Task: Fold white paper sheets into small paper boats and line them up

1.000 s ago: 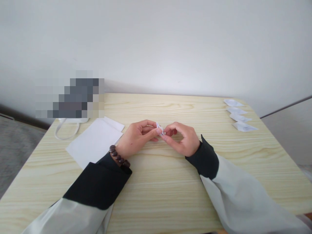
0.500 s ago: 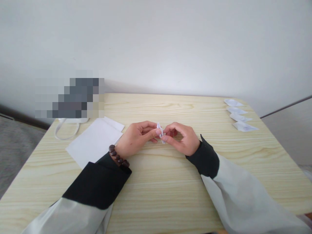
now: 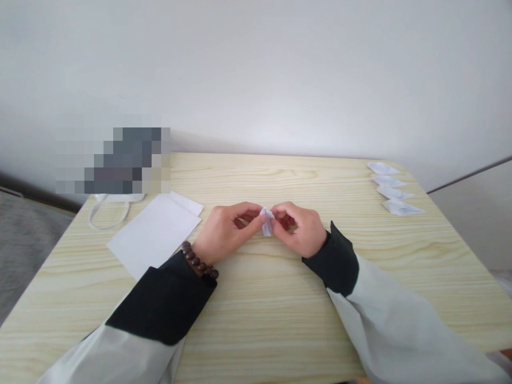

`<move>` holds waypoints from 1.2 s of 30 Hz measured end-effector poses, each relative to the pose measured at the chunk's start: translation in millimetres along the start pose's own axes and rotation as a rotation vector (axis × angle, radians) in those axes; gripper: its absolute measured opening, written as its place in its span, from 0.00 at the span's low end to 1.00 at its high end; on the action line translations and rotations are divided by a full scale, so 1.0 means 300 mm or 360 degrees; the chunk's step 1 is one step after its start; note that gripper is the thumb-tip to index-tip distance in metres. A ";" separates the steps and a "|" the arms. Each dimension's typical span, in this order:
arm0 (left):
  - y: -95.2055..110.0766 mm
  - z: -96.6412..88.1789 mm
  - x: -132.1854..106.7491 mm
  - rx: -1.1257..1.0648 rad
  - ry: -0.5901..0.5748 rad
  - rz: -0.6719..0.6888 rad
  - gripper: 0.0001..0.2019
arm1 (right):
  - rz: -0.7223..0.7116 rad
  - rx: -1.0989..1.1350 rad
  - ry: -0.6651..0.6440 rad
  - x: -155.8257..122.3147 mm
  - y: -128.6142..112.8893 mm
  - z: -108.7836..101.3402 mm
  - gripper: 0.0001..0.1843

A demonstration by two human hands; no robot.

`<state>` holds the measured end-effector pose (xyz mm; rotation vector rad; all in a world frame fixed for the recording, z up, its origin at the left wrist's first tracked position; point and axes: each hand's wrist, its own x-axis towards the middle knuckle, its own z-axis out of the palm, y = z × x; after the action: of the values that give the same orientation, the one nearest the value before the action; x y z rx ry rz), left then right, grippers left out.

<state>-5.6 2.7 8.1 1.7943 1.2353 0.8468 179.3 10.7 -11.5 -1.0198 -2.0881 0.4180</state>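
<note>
A small piece of folded white paper [image 3: 266, 226] is pinched between both hands above the middle of the table. My left hand [image 3: 230, 229] grips its left side with thumb and fingers, and dark beads circle that wrist. From the other side my right hand [image 3: 301, 226] holds the right edge, thumb nearest me. The fingertips hide part of the folds. Loose white paper sheets [image 3: 154, 234] lie overlapping to the left of my left hand. Several folded paper boats [image 3: 402, 207] stand in a column at the far right.
The wooden table [image 3: 256, 314] meets a pale wall [image 3: 272, 80] at its back edge. A pixelated dark object [image 3: 124, 162] stands at the back left, over a white base with a white loop [image 3: 91, 216] in front of it.
The folded paper has turned from edge-on to showing a broader face towards me. Both hands have shifted slightly around it, still gripping it.
</note>
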 end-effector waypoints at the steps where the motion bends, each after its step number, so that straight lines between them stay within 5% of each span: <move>1: 0.000 0.002 -0.002 0.0160 0.0064 0.0065 0.13 | 0.0000 -0.0012 0.0003 0.000 -0.002 0.001 0.02; 6: 0.000 0.017 -0.007 0.0814 0.0284 0.0184 0.15 | 0.0079 -0.0016 0.0111 -0.004 -0.015 0.012 0.03; 12: -0.003 0.026 -0.009 0.1015 0.0213 0.0225 0.10 | 0.0158 0.0038 0.0117 -0.006 -0.024 0.025 0.02; 21: -0.013 0.029 -0.009 0.1018 0.0418 0.0260 0.10 | 0.0372 0.0202 0.0115 -0.008 -0.023 0.034 0.03; 36: 0.021 0.032 -0.004 0.0387 0.0214 -0.0096 0.09 | 0.0294 0.0070 0.0133 -0.007 -0.023 0.038 0.04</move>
<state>4.7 -2.1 9.1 1.9039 1.5267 0.8228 167.8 5.3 -16.1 -1.1885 -1.9098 0.5027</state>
